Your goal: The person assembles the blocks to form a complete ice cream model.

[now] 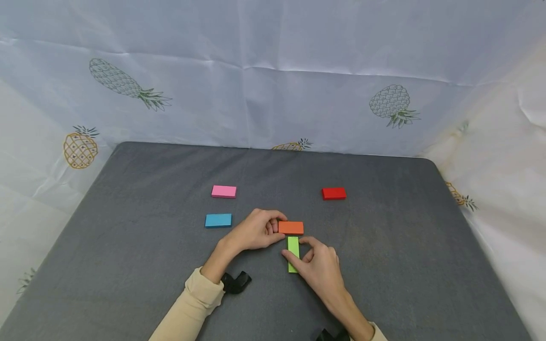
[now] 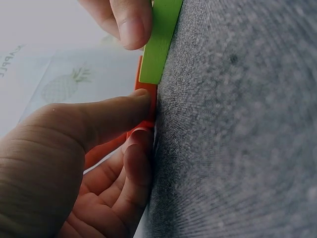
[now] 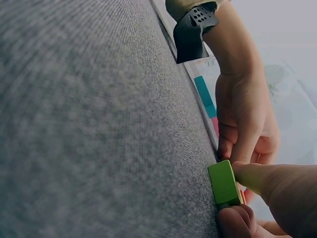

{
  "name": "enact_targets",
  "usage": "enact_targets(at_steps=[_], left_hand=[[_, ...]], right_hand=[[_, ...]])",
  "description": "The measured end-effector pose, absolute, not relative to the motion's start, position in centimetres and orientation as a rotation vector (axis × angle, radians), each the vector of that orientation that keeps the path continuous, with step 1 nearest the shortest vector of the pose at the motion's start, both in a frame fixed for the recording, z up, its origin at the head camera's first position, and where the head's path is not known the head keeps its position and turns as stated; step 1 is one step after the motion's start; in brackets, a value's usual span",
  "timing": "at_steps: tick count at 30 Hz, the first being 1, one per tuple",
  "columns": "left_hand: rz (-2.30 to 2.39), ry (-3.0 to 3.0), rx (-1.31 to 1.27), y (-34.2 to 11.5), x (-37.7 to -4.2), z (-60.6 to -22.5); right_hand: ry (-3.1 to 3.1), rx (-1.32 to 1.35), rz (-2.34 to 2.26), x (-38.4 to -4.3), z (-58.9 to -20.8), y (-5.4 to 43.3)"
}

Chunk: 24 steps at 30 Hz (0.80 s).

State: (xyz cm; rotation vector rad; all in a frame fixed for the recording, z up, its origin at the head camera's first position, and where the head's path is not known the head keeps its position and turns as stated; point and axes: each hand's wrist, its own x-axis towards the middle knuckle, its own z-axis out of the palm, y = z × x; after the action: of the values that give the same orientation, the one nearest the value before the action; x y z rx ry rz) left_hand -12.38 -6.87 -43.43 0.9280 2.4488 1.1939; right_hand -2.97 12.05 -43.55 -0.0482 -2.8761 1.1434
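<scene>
An orange block (image 1: 291,228) lies flat with its long side running left to right, near the middle of the dark grey table. My left hand (image 1: 258,230) holds its left end between thumb and fingers. Just below it, a lime green block (image 1: 293,244) points lengthwise toward me, its far end close to the orange block's near side. With thumb on the left and index finger on the right, my right hand (image 1: 321,266) pinches the green block. In the left wrist view the green block (image 2: 159,42) partly overlaps the orange one (image 2: 145,91), so whether they touch I cannot tell.
On the table (image 1: 149,265), a blue block (image 1: 218,220) lies left of my left hand, with a pink block (image 1: 223,192) behind it. A red block (image 1: 334,193) lies farther back on the right. White pineapple-print cloth (image 1: 264,104) hangs behind the table.
</scene>
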Motion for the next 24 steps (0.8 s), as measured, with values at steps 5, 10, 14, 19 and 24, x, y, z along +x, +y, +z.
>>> enact_targets(at_steps=[5,10,14,19,24], left_hand=[[1.194,2.443,0.923,-6.87,-12.42,-43.48],[1.197,2.432,0.915,-6.87,-12.39,-43.35],[1.201,2.427,0.914,-6.86,-12.37,-43.25],[1.205,2.42,0.915,-6.88,-12.36,-43.23],[1.204,2.42,0.917,-6.9,-12.39,-43.31]], right_hand=[[-2.876,-0.038,1.146,-3.04,-43.55,12.05],[-2.879,-0.047,1.157,-3.12,-43.55,12.07],[-2.877,-0.053,1.167,-3.16,-43.56,12.06],[-2.884,-0.063,1.161,-3.26,-43.57,11.97],[-2.885,-0.063,1.149,-3.34,-43.57,11.91]])
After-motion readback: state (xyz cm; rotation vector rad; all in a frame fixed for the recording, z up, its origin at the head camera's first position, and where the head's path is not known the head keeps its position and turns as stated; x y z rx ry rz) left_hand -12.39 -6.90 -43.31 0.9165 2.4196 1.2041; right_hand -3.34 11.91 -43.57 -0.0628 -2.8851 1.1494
